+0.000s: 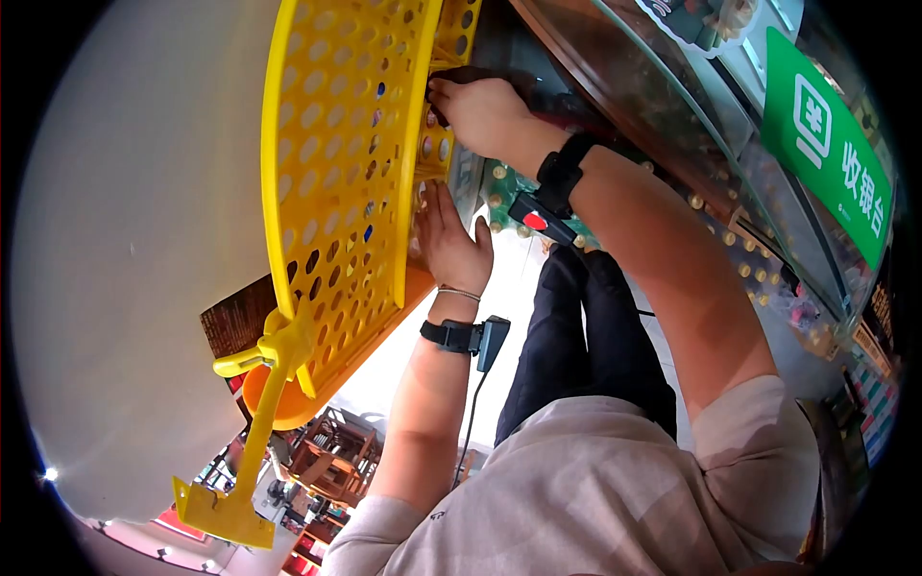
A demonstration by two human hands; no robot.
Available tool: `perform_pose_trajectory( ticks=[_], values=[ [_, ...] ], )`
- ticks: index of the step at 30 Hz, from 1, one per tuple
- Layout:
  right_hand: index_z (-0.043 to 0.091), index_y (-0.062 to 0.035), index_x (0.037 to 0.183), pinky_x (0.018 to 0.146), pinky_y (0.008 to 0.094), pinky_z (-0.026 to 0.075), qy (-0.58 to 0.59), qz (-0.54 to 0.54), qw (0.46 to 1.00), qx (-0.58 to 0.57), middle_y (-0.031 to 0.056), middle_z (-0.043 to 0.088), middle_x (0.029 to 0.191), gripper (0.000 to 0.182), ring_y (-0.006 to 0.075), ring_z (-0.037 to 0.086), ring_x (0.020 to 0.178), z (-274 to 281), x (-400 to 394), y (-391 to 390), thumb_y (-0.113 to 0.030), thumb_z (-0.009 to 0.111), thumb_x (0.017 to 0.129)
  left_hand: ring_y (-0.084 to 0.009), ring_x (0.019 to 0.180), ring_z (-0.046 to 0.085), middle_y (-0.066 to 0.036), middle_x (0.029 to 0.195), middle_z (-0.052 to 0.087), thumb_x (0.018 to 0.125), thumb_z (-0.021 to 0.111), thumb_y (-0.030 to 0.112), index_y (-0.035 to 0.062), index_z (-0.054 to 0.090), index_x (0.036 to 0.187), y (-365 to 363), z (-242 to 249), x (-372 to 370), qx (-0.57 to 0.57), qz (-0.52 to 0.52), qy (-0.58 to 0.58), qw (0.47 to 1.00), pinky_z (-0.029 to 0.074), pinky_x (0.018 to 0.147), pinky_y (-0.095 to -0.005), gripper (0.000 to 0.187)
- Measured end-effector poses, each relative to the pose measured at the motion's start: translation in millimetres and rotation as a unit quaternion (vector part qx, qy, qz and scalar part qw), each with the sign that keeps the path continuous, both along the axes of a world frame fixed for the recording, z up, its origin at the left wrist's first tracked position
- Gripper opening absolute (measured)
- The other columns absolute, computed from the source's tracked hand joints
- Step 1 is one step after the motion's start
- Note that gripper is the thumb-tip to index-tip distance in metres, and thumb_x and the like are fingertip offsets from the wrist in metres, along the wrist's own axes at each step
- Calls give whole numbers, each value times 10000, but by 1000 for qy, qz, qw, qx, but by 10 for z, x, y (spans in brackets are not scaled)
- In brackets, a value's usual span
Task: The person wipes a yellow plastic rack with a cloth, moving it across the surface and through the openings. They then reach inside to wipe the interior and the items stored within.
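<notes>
A yellow perforated plastic rack [331, 182] with round holes stands in front of me, slanting across the upper left. My left hand [451, 242] rests against its lower edge, fingers stretched out and close together. Higher up, my right hand [488, 117] is at the rack's side panel with its fingers curled in. Something dark [465, 75] shows beside those fingertips, but what it is and whether they hold it is hidden. Each wrist wears a black strap with a small device, the right one [541, 219] bearing a red mark.
A glass counter [672, 86] runs along the right, with a green sign [826, 144] on it. Several capped bottles [497, 173] stand low beyond my right arm. A yellow bracket arm [252, 451] juts from the rack at lower left. Wooden furniture [331, 461] is behind.
</notes>
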State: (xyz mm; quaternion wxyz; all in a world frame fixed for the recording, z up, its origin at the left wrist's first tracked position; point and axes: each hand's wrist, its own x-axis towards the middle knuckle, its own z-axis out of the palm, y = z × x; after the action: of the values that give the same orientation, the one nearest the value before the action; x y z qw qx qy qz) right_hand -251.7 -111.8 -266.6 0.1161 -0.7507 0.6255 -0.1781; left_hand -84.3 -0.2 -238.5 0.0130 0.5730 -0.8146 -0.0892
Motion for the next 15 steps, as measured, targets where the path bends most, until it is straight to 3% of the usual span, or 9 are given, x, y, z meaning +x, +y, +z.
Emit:
perform_pose_trajectory(
  ticks=[4,7,10,15],
  values=[
    [635,-70,1202,774,325,563,36,92,995,-9,31,590,1302,369,222,665,988,244,-186,-9,-65,506,856,-413,1352,350,-247,1474,354,820,654,169,-20,354,1407,-28,-41,-22,-38,-15,3,999,242,1152,-466,686],
    [652,-99,1194,767,326,562,53,115,992,19,21,592,1305,372,219,669,970,139,-113,-81,-58,506,853,-418,1346,350,-247,1469,357,823,649,171,-21,343,1412,-29,-78,-12,-37,-12,6,999,247,1147,-471,691],
    [664,-128,1186,758,333,561,124,211,967,64,20,617,1268,364,220,673,949,-139,162,-27,-73,506,863,-416,1348,341,-254,1470,345,818,644,176,-34,317,1419,39,-157,114,7,-3,9,1000,233,1147,-482,715],
    [643,-149,1222,750,336,562,78,175,976,102,17,648,1208,358,216,679,927,29,148,14,-113,485,903,-412,1345,336,-272,1480,314,810,627,186,-65,283,1423,56,-115,135,36,-4,13,999,209,1147,-501,746]
  ],
)
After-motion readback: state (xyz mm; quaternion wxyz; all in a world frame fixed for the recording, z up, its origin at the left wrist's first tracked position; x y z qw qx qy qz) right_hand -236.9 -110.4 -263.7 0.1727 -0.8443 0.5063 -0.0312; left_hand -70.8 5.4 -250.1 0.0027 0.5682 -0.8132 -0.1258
